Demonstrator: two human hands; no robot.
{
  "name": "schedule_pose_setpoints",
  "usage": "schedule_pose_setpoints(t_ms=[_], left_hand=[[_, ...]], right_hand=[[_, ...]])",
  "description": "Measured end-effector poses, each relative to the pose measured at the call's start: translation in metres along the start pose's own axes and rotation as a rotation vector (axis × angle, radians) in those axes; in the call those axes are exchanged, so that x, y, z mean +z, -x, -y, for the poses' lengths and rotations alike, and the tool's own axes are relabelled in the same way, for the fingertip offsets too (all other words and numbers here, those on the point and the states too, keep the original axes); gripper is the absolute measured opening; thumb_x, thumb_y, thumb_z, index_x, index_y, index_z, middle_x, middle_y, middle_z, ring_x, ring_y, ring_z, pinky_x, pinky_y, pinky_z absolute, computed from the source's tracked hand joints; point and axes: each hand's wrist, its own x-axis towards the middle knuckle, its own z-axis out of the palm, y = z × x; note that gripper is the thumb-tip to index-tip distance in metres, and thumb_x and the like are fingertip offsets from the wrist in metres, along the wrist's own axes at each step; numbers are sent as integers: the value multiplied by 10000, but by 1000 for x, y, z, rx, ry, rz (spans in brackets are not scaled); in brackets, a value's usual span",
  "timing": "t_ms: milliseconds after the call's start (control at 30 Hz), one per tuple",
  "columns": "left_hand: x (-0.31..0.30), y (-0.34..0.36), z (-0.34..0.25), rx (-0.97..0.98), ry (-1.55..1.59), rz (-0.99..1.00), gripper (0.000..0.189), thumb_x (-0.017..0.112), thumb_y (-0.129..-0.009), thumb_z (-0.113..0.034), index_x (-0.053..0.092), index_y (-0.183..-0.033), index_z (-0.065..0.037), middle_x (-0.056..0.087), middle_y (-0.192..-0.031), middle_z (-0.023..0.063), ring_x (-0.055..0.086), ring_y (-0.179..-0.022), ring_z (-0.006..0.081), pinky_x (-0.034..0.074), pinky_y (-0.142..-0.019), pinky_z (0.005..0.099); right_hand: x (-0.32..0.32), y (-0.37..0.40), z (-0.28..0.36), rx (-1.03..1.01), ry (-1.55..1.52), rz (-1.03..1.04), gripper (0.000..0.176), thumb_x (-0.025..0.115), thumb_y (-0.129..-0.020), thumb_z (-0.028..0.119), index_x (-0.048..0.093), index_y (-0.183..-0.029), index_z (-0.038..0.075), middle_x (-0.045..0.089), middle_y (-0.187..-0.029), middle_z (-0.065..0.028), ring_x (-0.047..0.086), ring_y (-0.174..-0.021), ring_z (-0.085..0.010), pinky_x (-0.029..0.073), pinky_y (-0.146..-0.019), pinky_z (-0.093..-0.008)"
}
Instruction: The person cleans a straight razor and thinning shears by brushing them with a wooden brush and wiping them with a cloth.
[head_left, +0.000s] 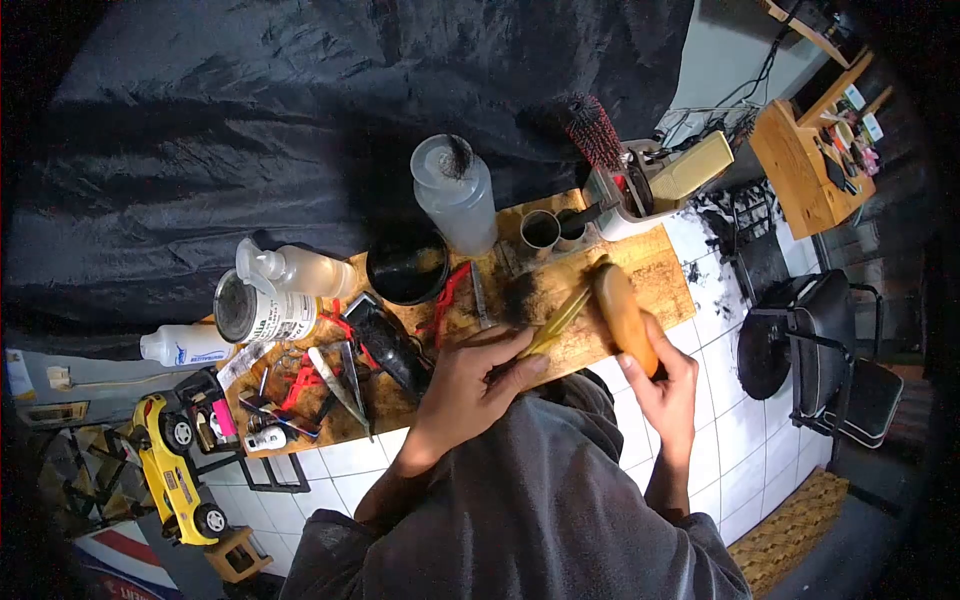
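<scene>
My left hand (pixel 470 385) is closed around a slim, yellow pointed tool (pixel 560 320), its tip angled up to the right. I cannot tell its exact kind. Wrapped in the fingers of my right hand (pixel 665 388) is a brush with a rounded, tan wooden back (pixel 622 305), held upright beside the yellow tool. Both things are over the right part of a stained wooden table (pixel 665 285). Left of my left hand lies a black hair clipper (pixel 385 340), with a red-handled tool (pixel 452 298) behind it.
A clear bottle (pixel 458 205), a black bowl (pixel 405 272), a metal cup (pixel 540 230) and a labelled can (pixel 275 315) stand along the back. Straight razors (pixel 338 388) and several clips lie left. A caddy (pixel 625 215) holds a round brush. Chairs (pixel 835 350) stand right.
</scene>
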Motion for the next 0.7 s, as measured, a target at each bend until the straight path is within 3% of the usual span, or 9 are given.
schedule_pose_setpoints(t_ms=[67, 100, 233, 333, 400, 500, 567, 633, 700], left_hand=[[5, -1, 2, 54, 1, -37, 297, 670, -843, -127, 611, -1053, 74, 639, -903, 176, 617, -766, 221, 469, -691, 287], [6, -1, 3, 104, 3, -78, 292, 674, -835, -132, 611, -1033, 73, 624, -849, 175, 605, -669, 241, 467, -622, 294], [4, -5, -3, 70, -11, -84, 284, 704, -807, -124, 620, -1007, 61, 632, -852, 175, 612, -678, 238, 472, -627, 302], [7, -2, -6, 75, -8, -165, 294, 727, -779, -125, 620, -991, 49, 629, -824, 168, 613, -676, 234, 470, -618, 309], [5, -3, -9, 92, -9, -89, 325, 740, -759, -146, 619, -992, 46, 630, -812, 161, 614, -671, 234, 467, -607, 314], [7, -2, -10, 109, -10, -110, 320, 745, -752, -143, 626, -985, 40, 631, -811, 153, 605, -653, 237, 464, -599, 311], [6, -3, -4, 143, -46, -144, 322, 747, -748, -144, 630, -985, 39, 632, -812, 147, 604, -650, 233, 464, -595, 311], [4, -5, -5, 180, -71, -168, 325, 750, -744, -146, 635, -985, 39, 634, -814, 141, 602, -647, 230, 463, -591, 312], [-2, -5, -14, 135, -201, -79, 349, 764, -729, -151, 653, -1011, 23, 664, -876, 142, 657, -751, 245, 502, -670, 294]], right_hand=[[-1, -3, 9, 81, 63, -34, 462, 736, -752, 124, 589, -1155, -48, 684, -882, -180, 668, -792, -182, 511, -714, -294], [2, 0, 0, -30, 41, -29, 468, 742, -746, 122, 587, -1150, -56, 681, -871, -180, 666, -784, -182, 506, -703, -288], [-1, 11, -5, -155, -119, 236, 507, 764, -721, 102, 575, -1160, -66, 681, -897, -189, 660, -804, -181, 509, -719, -292], [4, 7, -16, -207, -110, 42, 496, 752, -735, 87, 571, -1171, -63, 681, -878, -177, 644, -778, -148, 501, -695, -275], [2, -1, -7, 10, -42, -50, 497, 734, -754, 73, 558, -1201, -50, 688, -880, -158, 630, -777, -117, 502, -696, -260], [-5, -2, -7, 46, 5, -15, 508, 737, -756, 89, 551, -1205, -57, 688, -907, -165, 636, -815, -132, 502, -731, -264], [-6, 6, -16, -161, -177, 186, 517, 744, -755, 105, 549, -1202, -67, 683, -932, -176, 642, -852, -158, 494, -764, -269], [-8, 8, -13, -138, -186, 250, 516, 750, -755, 115, 554, -1196, -68, 681, -957, -178, 649, -884, -180, 490, -794, -280], [-7, 7, -13, -123, -215, 249, 508, 748, -757, 114, 559, -1196, -59, 684, -950, -173, 650, -876, -173, 491, -793, -280]])
